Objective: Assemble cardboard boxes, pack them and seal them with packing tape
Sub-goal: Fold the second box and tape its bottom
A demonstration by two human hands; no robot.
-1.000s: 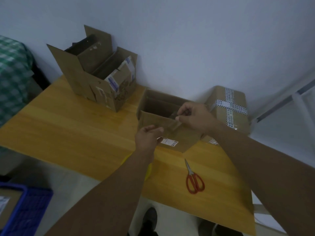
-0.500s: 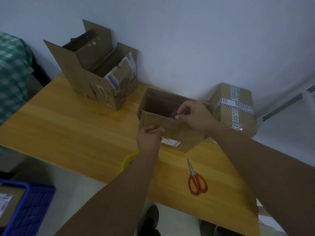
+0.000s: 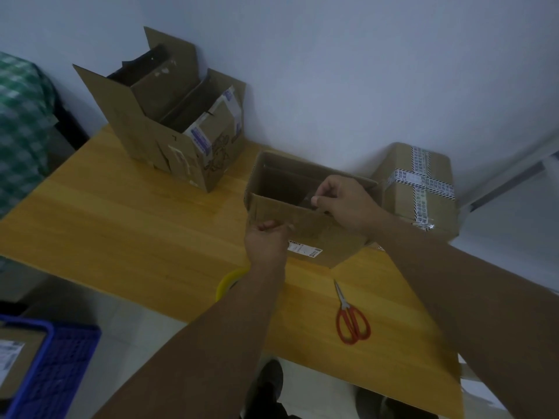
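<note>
View from a head camera, looking down over two bare forearms that reach forward across a yellow wooden worktop (image 3: pixel 121 225).

Nearest, on the floor below the fingers, is a dark shoe (image 3: pixel 267 385). A blue plastic crate (image 3: pixel 60 367) holding a cardboard parcel stands far to their left. A roll of yellow tape (image 3: pixel 228 282) lies at the worktop's near edge, partly hidden under the left wrist. Red-handled scissors (image 3: pixel 352 323) lie closed on the worktop, nearer the viewer than the right fingers.

The left hand (image 3: pixel 267 241) has its fingers (image 3: pixel 272 225) curled, with the thumb tip against the forefinger. They are right at the near wall of an open brown cardboard box (image 3: pixel 302 225). I cannot tell whether they pinch anything. A white label (image 3: pixel 304 250) is stuck on that wall, just right of the left hand. The box stands in the middle of the worktop with its top open and its inside dark.

The right hand (image 3: pixel 348 204) is over the box's near rim. Its thumb and forefinger are pinched together on what looks like a thin clear strip (image 3: pixel 307 201); it is too faint to be sure.

Just right of the right fingers, touching the open box, a sealed brown cardboard box (image 3: pixel 402 204) bears crossed printed tape. Beyond and left of both hands, against the pale wall, a large open cardboard box (image 3: pixel 136 125) stands with its flaps up, holding flattened cardboard. A green checked cloth (image 3: pixel 21 122) shows at the far left.
</note>
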